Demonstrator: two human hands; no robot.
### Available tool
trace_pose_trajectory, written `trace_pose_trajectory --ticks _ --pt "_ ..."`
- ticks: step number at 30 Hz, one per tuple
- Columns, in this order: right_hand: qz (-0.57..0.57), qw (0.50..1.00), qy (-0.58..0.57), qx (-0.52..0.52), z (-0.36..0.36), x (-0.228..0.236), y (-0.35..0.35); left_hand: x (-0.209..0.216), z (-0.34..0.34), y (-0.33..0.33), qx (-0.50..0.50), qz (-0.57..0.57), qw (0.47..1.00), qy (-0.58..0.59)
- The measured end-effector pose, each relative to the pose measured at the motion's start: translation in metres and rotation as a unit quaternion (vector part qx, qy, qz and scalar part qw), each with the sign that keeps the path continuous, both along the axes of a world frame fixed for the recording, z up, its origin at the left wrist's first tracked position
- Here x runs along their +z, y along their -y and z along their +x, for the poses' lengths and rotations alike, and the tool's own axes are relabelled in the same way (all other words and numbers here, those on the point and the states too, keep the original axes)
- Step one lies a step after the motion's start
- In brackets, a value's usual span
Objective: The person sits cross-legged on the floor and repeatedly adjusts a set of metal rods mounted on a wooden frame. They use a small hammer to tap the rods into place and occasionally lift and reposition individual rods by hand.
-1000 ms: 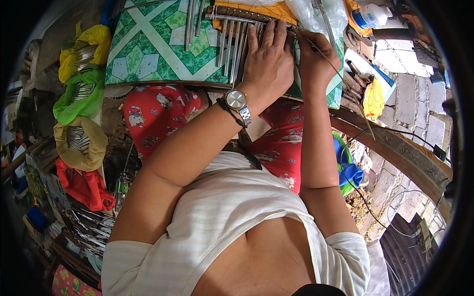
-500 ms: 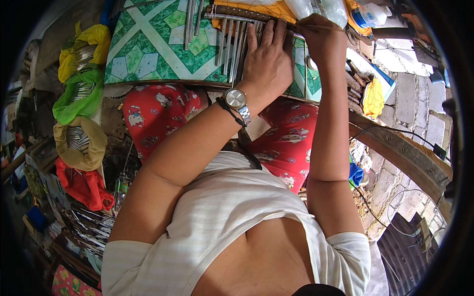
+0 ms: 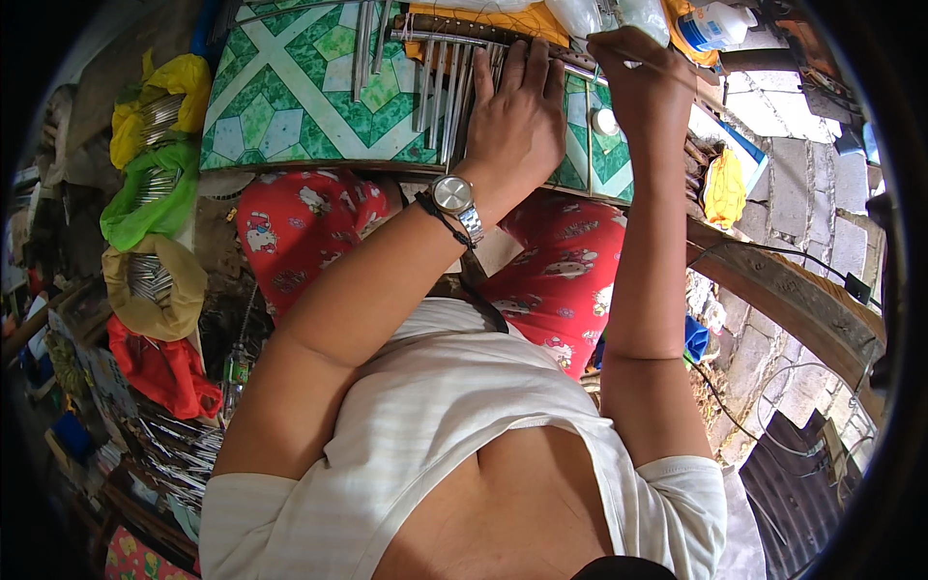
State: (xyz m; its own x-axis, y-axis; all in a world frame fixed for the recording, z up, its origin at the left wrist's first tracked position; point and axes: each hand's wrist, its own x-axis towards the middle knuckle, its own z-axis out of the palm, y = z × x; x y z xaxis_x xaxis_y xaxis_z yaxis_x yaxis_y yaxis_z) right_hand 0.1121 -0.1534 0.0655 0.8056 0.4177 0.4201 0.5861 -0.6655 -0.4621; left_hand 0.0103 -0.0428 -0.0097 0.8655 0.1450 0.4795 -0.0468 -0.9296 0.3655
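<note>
A row of slim metal tubes [image 3: 437, 92] lies side by side on the green tiled-pattern tabletop [image 3: 280, 106]. Along their upper ends runs a dark bar [image 3: 454, 26] with thin strings, like a wind chime. My left hand [image 3: 517, 111] rests flat over the tubes, fingers stretched out and tips by the bar. My right hand [image 3: 646, 77] is closed in a pinch to the right of the bar, holding a thin brown stick [image 3: 667, 68] whose tip I cannot make out. Beneath this hand sits a small round white container [image 3: 605, 122].
More tubes [image 3: 363, 53] lie left of the row. Orange cloth and clear plastic bags [image 3: 643, 17] are at the far edge, beside a white bottle [image 3: 717, 27]. Yellow [image 3: 193, 77], green, tan and red bags of metal pieces stand at my left. A wooden beam [image 3: 783, 290] runs at right.
My right hand has shifted slightly right, away from the bar, and the small white container shows more. My left hand stays on the tubes; the view has shifted a little.
</note>
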Motion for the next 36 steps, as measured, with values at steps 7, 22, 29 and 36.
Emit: trace_pose_trajectory --ticks 7,22,29,36 --pt "0.041 0.997 0.038 -0.049 -0.017 -0.030 0.006 0.002 -0.001 -0.001 -0.003 0.015 0.999 -0.034" --pt "0.047 0.996 -0.062 -0.044 -0.008 -0.009 -0.007 0.002 -0.001 -0.001 -0.002 0.017 0.999 -0.031" --pt "-0.129 0.989 -0.066 0.019 0.018 -0.010 -0.018 0.001 0.000 0.000 -0.002 0.003 1.000 -0.011" --pt "-0.191 0.975 0.010 0.108 0.064 -0.035 -0.017 0.005 -0.001 0.000 -0.005 0.019 0.998 -0.053"
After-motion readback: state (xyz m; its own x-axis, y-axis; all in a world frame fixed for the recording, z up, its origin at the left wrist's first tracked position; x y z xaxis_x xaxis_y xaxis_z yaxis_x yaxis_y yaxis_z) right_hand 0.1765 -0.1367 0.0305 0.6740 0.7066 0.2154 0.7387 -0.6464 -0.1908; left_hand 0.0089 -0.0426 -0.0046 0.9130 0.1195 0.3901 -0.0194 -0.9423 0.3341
